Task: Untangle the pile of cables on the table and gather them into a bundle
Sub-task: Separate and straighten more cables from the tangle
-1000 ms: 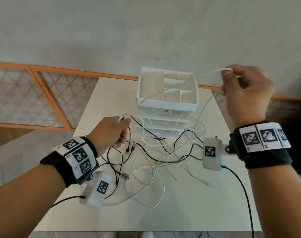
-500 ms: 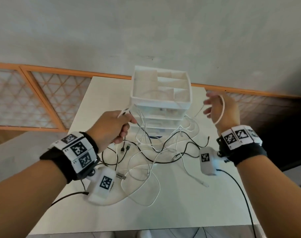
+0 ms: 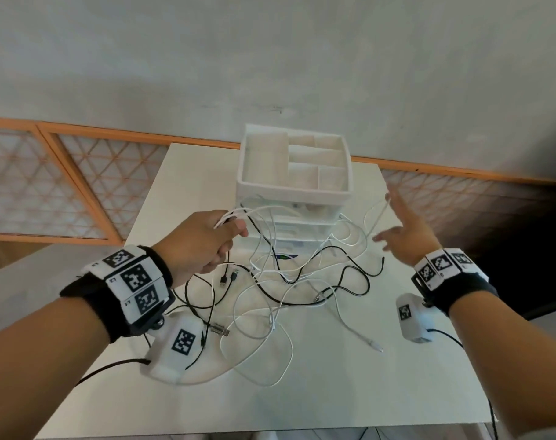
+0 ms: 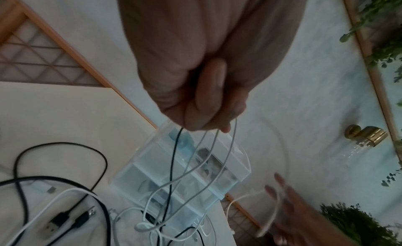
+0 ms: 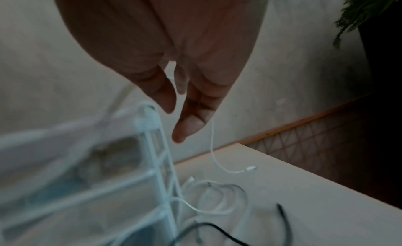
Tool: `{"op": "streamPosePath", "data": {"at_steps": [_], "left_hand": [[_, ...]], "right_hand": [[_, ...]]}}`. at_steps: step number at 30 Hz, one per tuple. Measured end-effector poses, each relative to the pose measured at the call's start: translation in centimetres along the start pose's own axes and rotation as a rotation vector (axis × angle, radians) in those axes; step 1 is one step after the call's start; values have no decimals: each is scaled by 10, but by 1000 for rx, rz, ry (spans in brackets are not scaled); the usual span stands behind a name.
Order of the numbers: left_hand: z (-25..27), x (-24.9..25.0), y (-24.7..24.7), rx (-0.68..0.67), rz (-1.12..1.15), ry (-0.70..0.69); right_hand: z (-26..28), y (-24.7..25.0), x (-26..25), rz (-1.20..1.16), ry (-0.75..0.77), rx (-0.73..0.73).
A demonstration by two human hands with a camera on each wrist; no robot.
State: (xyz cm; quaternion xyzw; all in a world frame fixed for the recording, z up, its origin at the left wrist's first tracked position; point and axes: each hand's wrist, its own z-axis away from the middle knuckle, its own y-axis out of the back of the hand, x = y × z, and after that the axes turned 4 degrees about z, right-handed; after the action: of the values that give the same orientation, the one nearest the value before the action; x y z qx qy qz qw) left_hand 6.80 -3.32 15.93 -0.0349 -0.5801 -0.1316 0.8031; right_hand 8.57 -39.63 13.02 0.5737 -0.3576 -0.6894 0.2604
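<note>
A tangle of white and black cables (image 3: 289,281) lies on the white table (image 3: 333,392) in front of a drawer unit. My left hand (image 3: 229,230) is raised just left of the unit and grips several strands, white ones and a black one (image 4: 174,155), which hang down into the pile. In the left wrist view its fingers (image 4: 208,112) are curled tight round them. My right hand (image 3: 387,217) hovers to the right of the unit with straight, spread fingers. A thin white cable (image 3: 376,219) lies loosely across them, and its plug end (image 5: 250,168) dangles above the table.
A white drawer unit (image 3: 248,182) with an open compartment tray on top stands at the table's back middle. Two black USB plugs (image 3: 229,277) hang below my left hand. A loose white plug end (image 3: 376,346) lies toward the front right. An orange-framed lattice panel (image 3: 80,185) runs behind the table.
My right hand dropped from high on the right to beside the drawer unit, and its pinch on the white cable loosened into spread fingers. My left hand kept its grip and rose slightly.
</note>
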Motion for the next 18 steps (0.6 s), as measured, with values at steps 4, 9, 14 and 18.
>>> {"op": "streamPosePath", "data": {"at_steps": [4,9,14,18], "left_hand": [[2,2,5,17,-3,-42],[3,20,-15,-63,-207,-99],[12,46,-43,-175,-457,-389],[28,59,-26,-176,-313,-535]], "right_hand": [[3,-5,15,131,-102,-98],[36,-16,-67,-210,218,-122],[54,-56,-126,39,452,-205],[11,-53,-62,348,73,-118]]}}
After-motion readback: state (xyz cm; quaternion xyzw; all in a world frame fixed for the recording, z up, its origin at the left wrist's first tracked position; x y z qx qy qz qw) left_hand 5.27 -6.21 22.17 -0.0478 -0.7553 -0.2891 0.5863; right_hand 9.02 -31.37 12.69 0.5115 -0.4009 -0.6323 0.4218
